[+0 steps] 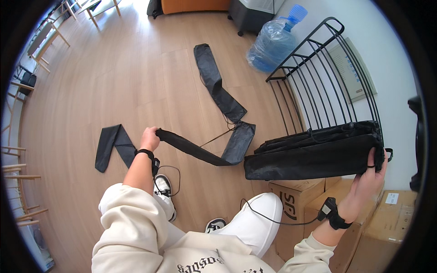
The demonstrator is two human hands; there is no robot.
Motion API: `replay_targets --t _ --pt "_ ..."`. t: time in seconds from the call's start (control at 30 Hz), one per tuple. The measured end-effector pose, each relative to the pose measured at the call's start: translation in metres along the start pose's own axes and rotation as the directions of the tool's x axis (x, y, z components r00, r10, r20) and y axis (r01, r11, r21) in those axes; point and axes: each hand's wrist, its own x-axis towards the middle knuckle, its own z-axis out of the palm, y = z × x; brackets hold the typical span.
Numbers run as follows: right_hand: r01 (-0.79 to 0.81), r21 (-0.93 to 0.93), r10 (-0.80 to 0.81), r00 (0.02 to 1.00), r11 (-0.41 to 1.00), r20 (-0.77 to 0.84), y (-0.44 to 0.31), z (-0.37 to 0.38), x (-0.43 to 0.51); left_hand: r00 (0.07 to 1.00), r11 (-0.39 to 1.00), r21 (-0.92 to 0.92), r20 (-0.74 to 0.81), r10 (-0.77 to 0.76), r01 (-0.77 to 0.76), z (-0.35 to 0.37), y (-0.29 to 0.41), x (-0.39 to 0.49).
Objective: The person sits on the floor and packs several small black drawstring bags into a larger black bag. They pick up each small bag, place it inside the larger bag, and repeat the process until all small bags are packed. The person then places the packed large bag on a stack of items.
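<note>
My left hand [150,139] grips one end of a long, narrow black fabric bag [191,149], whose far part bends up and rests on the floor. Another black bag [215,83] lies crumpled on the floor beyond it, with thin cords where the two meet. A folded black bag [117,145] lies on the floor left of my left hand. With my right hand [370,174] I hold the right end of a thick black fabric bag [307,158], thumb on its near face. More layered black fabric with a cord lies against its far side, by the metal rack.
The black metal rack [317,68] stands at the right wall. Cardboard boxes [302,201] sit below my right hand. Behind the rack are a plastic-wrapped blue water jug [273,44] and a wheeled grey appliance [251,17]. Wooden chairs [46,44] line the left side.
</note>
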Motion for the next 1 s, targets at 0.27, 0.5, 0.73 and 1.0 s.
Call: replay_targets --t 0.27,0.5,0.73,1.0 --pt "-0.005 0.084 -0.001 0.997 0.996 0.072 0.022 -0.002 0.013 0.965 0.957 -0.215 -0.131 -0.226 0.195 -0.064 -0.067 -0.022" --pt "-0.023 0.148 0.007 0.994 0.989 0.107 0.030 0.000 0.014 0.899 0.941 -0.172 -0.286 -0.332 0.292 -0.092 -0.094 -0.045" --pt "0.006 0.122 -0.017 0.996 0.992 0.092 0.033 -0.007 0.020 0.852 0.913 0.092 -0.408 -0.330 0.398 -0.087 -0.047 -0.051" --pt "-0.004 0.083 -0.001 0.998 0.997 0.067 0.034 -0.016 0.017 0.994 0.991 0.136 -0.111 0.009 0.006 -0.016 0.039 -0.020"
